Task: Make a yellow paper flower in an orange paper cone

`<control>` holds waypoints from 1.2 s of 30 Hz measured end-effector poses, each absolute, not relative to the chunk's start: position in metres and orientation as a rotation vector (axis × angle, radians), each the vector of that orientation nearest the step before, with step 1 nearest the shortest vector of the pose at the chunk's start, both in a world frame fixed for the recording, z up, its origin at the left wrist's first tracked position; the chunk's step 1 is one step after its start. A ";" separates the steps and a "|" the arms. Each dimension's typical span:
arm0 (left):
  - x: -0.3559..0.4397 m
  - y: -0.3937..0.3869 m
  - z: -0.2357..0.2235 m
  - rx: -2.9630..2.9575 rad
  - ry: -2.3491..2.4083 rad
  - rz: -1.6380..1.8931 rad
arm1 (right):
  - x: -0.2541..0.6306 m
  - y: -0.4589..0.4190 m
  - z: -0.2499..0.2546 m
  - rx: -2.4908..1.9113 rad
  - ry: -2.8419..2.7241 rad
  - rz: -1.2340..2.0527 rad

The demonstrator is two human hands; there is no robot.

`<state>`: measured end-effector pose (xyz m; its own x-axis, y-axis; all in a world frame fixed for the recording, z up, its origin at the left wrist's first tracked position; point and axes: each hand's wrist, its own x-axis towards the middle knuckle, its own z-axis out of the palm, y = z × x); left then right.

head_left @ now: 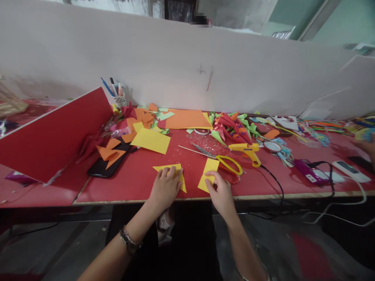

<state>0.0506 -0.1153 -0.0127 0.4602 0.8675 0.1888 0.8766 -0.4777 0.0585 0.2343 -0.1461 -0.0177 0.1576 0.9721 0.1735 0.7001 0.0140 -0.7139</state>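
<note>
My left hand (166, 185) lies with its fingers flat on a triangular piece of yellow paper (183, 185) near the table's front edge; the palm covers most of it. To its right, my right hand (221, 192) holds a small yellow paper rectangle (210, 166) at its right side, between thumb and fingers. Just behind that hand are scissors (231, 164) with yellow handles, blades pointing away to the left. Further back on the left rests a larger yellow sheet (151, 141).
A yellow glue gun (245, 147) with a black cord lies right of the scissors. Folded paper cones (231, 127) are heaped at the back. Orange pieces (110, 154) sit on a black phone (101, 168). A red board (61, 134) leans at left. Another person's hand (367, 146) shows far right.
</note>
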 end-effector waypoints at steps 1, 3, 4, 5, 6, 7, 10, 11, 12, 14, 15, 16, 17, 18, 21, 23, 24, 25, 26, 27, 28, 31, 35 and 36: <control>0.051 -0.114 -0.011 -2.670 -1.591 -0.322 | 0.234 -0.146 -0.017 -1.708 -1.571 0.517; 0.052 -0.111 -0.005 -2.748 -1.618 -0.440 | 0.229 -0.145 -0.015 -1.606 -1.534 0.566; 0.053 -0.109 -0.001 -2.798 -1.637 -0.547 | 0.225 -0.144 -0.014 -1.555 -1.528 0.592; 0.054 -0.108 0.003 -2.861 -1.651 -0.685 | 0.219 -0.143 -0.012 -1.508 -1.528 0.617; 0.056 -0.108 0.006 -2.936 -1.665 -0.839 | 0.214 -0.142 -0.010 -1.468 -1.529 0.637; 0.057 -0.108 0.009 -3.021 -1.681 -0.995 | 0.208 -0.140 -0.008 -1.434 -1.532 0.653; 0.056 -0.107 0.011 -3.227 -1.780 -1.364 | 0.196 -0.133 -0.002 -1.387 -1.535 0.671; 0.053 -0.106 0.010 -3.238 -1.846 -1.444 | 0.193 -0.131 -0.001 -1.378 -1.536 0.669; 0.048 -0.103 0.010 -3.205 -1.920 -1.508 | 0.192 -0.130 -0.001 -1.367 -1.549 0.667; 0.033 -0.091 0.011 -3.051 -2.044 -1.578 | 0.190 -0.127 -0.001 -1.337 -1.626 0.648; 0.022 -0.081 0.013 -2.928 -2.071 -1.587 | 0.189 -0.127 -0.003 -1.325 -1.696 0.631; 0.010 -0.069 0.016 -2.801 -2.092 -1.553 | 0.188 -0.127 -0.006 -1.327 -1.776 0.605; -0.003 -0.053 0.020 -2.689 -2.108 -1.471 | 0.187 -0.127 -0.009 -1.352 -1.854 0.567; -0.017 -0.036 0.024 -2.570 -2.151 -1.371 | 0.185 -0.127 -0.012 -1.401 -1.916 0.517; -0.054 0.021 0.037 -2.340 -2.265 -1.216 | 0.179 -0.128 -0.019 -1.612 -1.967 0.361; -0.070 0.052 0.040 -2.265 -2.293 -1.180 | 0.175 -0.127 -0.020 -1.716 -1.956 0.321; -0.074 0.063 0.040 -2.243 -2.300 -1.154 | 0.173 -0.127 -0.019 -1.741 -1.959 0.321; -0.076 0.071 0.038 -2.223 -2.303 -1.121 | 0.171 -0.126 -0.018 -1.748 -1.968 0.324; -0.074 0.075 0.036 -2.206 -2.297 -1.090 | 0.170 -0.125 -0.016 -1.742 -1.979 0.322; -0.071 0.074 0.033 -2.192 -2.282 -1.064 | 0.169 -0.125 -0.015 -1.726 -1.989 0.315; -0.065 0.070 0.029 -2.186 -2.259 -1.040 | 0.168 -0.124 -0.015 -1.713 -1.990 0.306; -0.042 0.039 0.021 -2.304 -2.107 -0.975 | 0.168 -0.121 -0.016 -1.715 -1.925 0.316; -0.016 -0.022 0.021 -3.017 -1.455 -0.691 | 0.177 -0.115 -0.018 -1.648 -1.930 0.389; -0.013 -0.036 0.022 -3.159 -1.296 -0.606 | 0.181 -0.113 -0.017 -1.614 -1.960 0.394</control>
<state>-0.0130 -0.0357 0.0222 0.6684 0.7191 0.1901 0.6072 -0.6751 0.4191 0.1809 -0.1134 -0.0173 -0.1144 0.9651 0.2355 0.7993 0.2302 -0.5551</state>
